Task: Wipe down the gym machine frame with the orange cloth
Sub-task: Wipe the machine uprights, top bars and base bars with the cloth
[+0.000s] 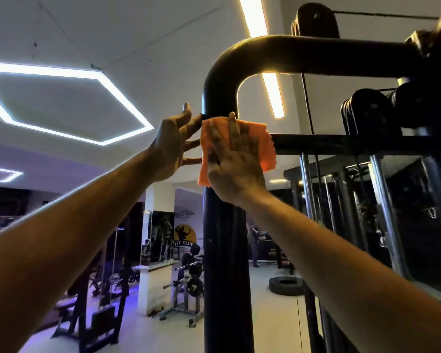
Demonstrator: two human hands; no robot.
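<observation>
Your right hand [236,165] is flat, fingers straight and spread, pressing the square orange cloth [265,146] against the black tubular steel machine frame [224,250]. Cloth sits on the upright post just below the bend into the top bar, draped round both sides. Your left hand [175,142] is open too, fingers extended, tips touching the post's left side beside the cloth edge. Black pulley wheels [367,113] right of the post, hexagonal ceiling light [69,133] upper left.
</observation>
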